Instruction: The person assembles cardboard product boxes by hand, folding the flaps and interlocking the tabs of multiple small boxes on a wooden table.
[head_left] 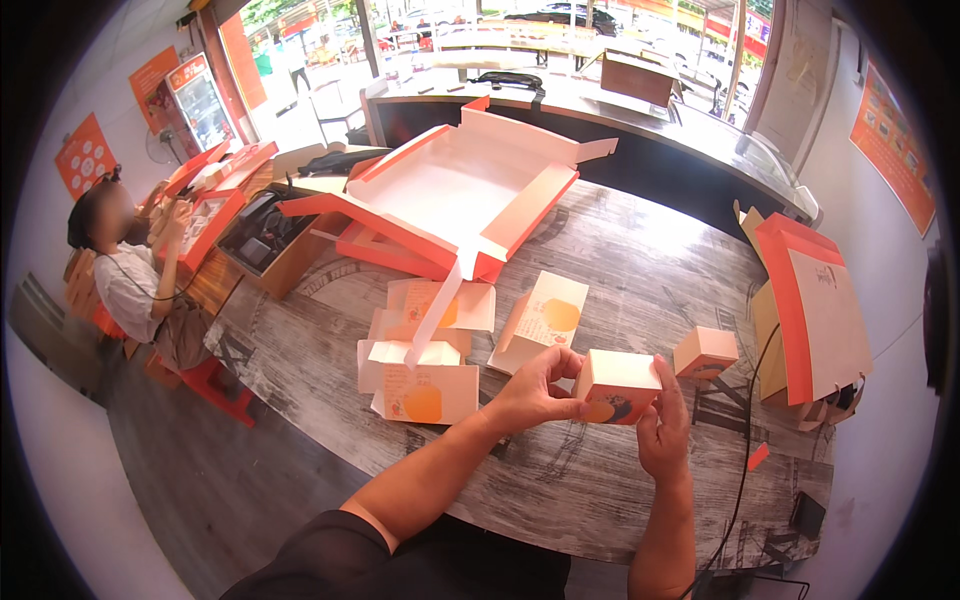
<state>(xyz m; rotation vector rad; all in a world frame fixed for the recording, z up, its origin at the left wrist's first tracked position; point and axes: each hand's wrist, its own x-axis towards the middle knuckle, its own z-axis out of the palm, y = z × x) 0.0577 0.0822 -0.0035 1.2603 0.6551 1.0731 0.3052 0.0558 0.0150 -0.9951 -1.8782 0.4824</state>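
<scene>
Between my two hands is a small folded carton (617,371), white on top with an orange and dark print on its front. My left hand (540,390) grips its left side with thumb and fingers, while my right hand (664,420) presses along its right side. Just beyond my left hand lies a partly flattened carton (545,315) with an orange round print. Further left are several flat, unfolded cartons (428,393), overlapping one another. A second folded small box (706,352) stands to the right of the one I hold, apart from it.
A large open orange-and-white box (460,185) covers the table's far side. Left of it sits a brown carton (275,235) with dark items. Orange boxes (815,300) stand at the right edge, a black cable (745,460) hanging nearby. Another person (135,265) sits at far left.
</scene>
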